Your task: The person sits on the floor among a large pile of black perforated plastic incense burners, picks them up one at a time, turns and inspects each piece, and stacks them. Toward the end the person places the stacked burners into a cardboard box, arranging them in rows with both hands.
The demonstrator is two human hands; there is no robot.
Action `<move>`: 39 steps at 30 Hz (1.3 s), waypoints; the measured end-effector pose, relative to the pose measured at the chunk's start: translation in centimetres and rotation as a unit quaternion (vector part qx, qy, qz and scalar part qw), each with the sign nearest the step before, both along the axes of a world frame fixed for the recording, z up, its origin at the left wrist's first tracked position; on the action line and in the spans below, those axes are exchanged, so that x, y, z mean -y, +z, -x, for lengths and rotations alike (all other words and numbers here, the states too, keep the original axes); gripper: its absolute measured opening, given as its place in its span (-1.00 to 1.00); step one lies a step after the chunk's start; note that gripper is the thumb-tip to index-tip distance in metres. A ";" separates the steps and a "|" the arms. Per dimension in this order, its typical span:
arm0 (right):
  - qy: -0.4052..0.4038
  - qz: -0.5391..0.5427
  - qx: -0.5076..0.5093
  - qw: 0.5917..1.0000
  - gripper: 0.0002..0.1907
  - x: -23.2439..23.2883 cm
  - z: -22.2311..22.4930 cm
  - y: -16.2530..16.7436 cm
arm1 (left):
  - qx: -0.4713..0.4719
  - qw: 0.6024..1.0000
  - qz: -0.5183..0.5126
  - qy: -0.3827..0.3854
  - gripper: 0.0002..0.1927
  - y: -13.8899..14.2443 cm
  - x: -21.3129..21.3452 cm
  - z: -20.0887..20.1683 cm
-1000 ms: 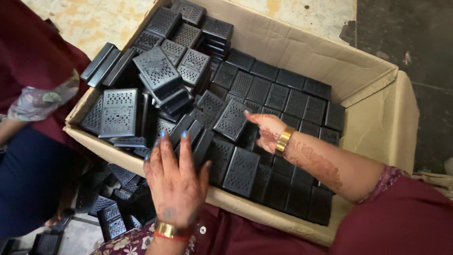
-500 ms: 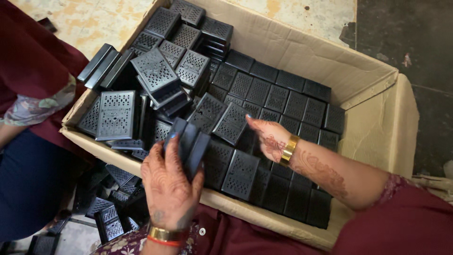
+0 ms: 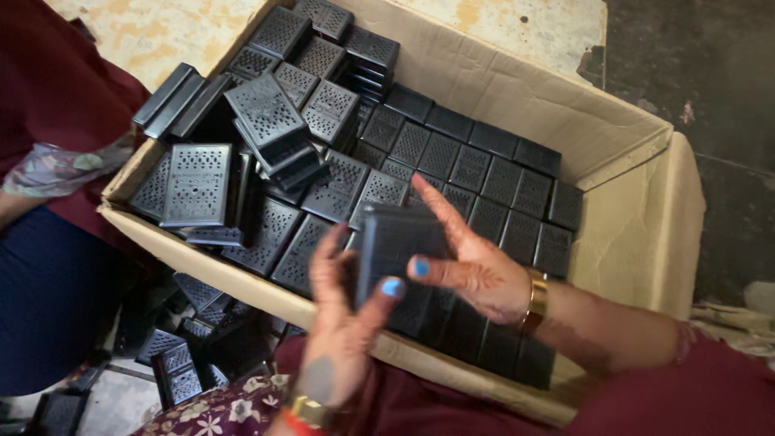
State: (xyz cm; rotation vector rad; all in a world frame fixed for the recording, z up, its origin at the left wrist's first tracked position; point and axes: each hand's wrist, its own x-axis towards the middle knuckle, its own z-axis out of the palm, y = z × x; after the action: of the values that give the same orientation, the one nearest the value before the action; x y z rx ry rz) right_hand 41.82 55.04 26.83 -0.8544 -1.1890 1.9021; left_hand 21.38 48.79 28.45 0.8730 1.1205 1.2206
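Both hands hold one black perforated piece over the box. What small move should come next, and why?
Probably lower the black piece, held by the left hand and right hand, toward the tidy rows in the cardboard box, since packed pieces already lie there flat.

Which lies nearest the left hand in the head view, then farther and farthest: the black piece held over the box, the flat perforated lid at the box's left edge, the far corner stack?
From the left hand:
1. Black piece, gripped in it, shared with the right hand.
2. Flat perforated lid, up and left, on the cardboard box's near-left edge.
3. Corner stack, at the top, farthest.
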 end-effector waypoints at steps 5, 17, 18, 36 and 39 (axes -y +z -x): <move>-0.161 0.134 -0.052 0.977 -0.17 -1.4 -1.3 -0.9 | -0.078 0.989 -0.123 -0.014 0.08 -1.5 0.7 -1.4; -0.223 0.249 0.189 0.923 -0.53 -6.6 -4.6 -18.4 | -0.434 0.846 -0.134 0.281 -0.29 -1.1 -5.1 16.8; -0.194 0.266 0.140 0.934 -0.55 -6.7 -4.6 -18.7 | -0.437 0.846 -0.153 0.263 -0.31 -1.3 -6.3 17.6; 0.009 0.185 -0.050 0.981 -0.30 -4.1 8.5 -4.0 | -0.496 0.857 0.137 0.036 0.09 -5.3 -12.3 20.2; 0.050 0.287 -0.001 0.957 -0.37 -8.9 15.7 -6.1 | -0.419 0.885 0.187 0.084 -0.10 -5.8 -12.7 20.6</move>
State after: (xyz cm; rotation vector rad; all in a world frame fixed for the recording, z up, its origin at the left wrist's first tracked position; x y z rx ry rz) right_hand 26.13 63.90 20.76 -1.1018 -0.6835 2.3786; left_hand 0.79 61.47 22.65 1.0389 2.0844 0.6914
